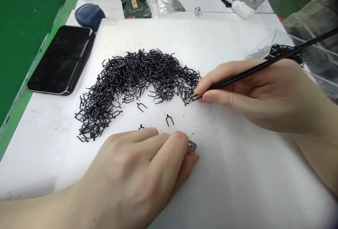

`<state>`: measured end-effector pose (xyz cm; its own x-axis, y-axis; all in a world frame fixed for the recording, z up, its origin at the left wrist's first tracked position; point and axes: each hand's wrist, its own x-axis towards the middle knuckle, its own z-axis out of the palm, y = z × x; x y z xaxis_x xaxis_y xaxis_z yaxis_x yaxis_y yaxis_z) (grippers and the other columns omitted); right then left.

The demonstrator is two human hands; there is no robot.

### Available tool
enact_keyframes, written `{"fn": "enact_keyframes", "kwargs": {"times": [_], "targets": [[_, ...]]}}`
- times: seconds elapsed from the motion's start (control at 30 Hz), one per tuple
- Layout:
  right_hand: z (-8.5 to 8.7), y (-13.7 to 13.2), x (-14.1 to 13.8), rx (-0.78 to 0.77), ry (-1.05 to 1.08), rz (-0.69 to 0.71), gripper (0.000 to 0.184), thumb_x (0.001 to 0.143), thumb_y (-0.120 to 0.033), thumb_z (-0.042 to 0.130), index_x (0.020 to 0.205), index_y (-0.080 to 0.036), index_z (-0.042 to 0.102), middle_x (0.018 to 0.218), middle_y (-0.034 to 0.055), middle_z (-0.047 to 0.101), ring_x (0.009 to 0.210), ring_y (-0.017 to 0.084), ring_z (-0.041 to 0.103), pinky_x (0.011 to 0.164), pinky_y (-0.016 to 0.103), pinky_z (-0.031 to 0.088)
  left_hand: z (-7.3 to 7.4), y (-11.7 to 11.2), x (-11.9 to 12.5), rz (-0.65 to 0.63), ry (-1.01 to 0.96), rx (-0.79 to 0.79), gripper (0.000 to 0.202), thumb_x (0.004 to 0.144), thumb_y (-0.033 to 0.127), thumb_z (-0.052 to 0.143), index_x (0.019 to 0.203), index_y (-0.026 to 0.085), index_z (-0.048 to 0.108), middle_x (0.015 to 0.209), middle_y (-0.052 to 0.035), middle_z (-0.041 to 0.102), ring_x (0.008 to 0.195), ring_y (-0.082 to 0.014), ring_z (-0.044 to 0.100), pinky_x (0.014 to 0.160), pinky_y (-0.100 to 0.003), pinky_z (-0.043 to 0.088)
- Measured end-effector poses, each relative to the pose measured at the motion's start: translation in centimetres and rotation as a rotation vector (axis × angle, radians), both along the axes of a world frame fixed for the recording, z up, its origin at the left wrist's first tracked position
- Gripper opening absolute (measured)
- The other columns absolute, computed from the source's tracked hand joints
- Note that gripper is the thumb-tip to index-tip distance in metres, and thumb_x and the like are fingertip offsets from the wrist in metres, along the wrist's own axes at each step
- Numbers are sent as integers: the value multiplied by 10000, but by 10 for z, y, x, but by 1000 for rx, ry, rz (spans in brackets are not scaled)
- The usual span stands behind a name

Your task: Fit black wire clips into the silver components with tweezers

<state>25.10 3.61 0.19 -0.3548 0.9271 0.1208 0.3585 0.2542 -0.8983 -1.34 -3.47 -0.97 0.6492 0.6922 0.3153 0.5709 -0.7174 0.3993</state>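
Since the right hand (264, 97) pinches a slender black tool (253, 70) at an arched heap of black forked pieces (142, 67) on a white sheet (229, 172), tangling could drag neighbours; the left hand (137, 169), closed round a smooth grey piece (192, 147) (mostly hidden), might brush loose forks (169, 117).

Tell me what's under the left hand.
Partly visible: a grey piece at the right edge of the left hand, and a black forked part at its far edge. Anything else is covered.

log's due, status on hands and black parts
Left hand: gripping greyish piece, hiding most of it. Right hand: slim black tool, tip by black parts, heaped in an arc.
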Motion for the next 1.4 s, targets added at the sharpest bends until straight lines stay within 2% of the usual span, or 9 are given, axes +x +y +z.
{"fn": "enact_keyframes", "kwargs": {"times": [0.13, 0.33, 0.43, 0.63, 0.97, 1.1, 1.4], "targets": [[-1, -2, 0, 6, 4, 17, 115, 1008, -234, 930, 951, -334, 926, 1034, -29, 935, 1007, 221, 897, 974, 353, 790, -1, 0, 0, -10, 3, -3, 237, 1266, 230, 580, 1101, 190, 745, 678, 81, 598, 526, -165, 554, 495, -387, 406], [-1, -1, 0, 19, -21, -6, 136, 1008, -216, 922, 931, -328, 924, 1018, -35, 934, 977, 217, 897, 935, 352, 784, -1, -2, -1, 9, 3, -6, 279, 1256, 209, 561, 1002, 215, 675, 679, 83, 575, 509, -152, 515, 488, -382, 387], [0, -1, 0, 17, -23, -11, 143, 1015, -221, 918, 921, -328, 927, 1000, -41, 930, 970, 207, 899, 936, 343, 777, 2, -1, 0, -2, -19, -18, 229, 1229, 166, 573, 1021, 218, 654, 681, 95, 563, 512, -142, 511, 487, -371, 378], [0, -1, 1, 32, -47, -4, 130, 1015, -241, 924, 923, -332, 933, 979, -32, 929, 965, 229, 903, 921, 376, 778, 2, 2, 3, -37, -22, -41, 225, 1183, 149, 622, 975, 228, 658, 652, 93, 578, 523, -150, 545, 488, -360, 417], [-2, 0, 2, 23, -45, -11, 85, 1011, -276, 925, 935, -313, 936, 969, -8, 919, 948, 238, 902, 897, 379, 785, 3, 1, 2, -38, -25, -27, 174, 1190, 149, 621, 1156, 135, 792, 646, 91, 582, 500, -158, 547, 472, -372, 427], [-1, 0, 2, 13, -24, -7, 112, 992, -236, 924, 919, -320, 929, 960, -31, 921, 950, 216, 900, 893, 351, 773, 1, 0, -1, -38, -18, -35, 185, 1186, 148, 623, 1153, 134, 805, 645, 88, 593, 502, -162, 554, 465, -377, 431], [-4, 2, 4, -10, -14, -14, 97, 991, -244, 960, 939, -321, 932, 971, -18, 915, 930, 219, 891, 876, 372, 776, 3, 1, -1, -36, -20, -27, 201, 1189, 147, 617, 1129, 132, 808, 651, 87, 586, 510, -158, 549, 463, -372, 427]]}}
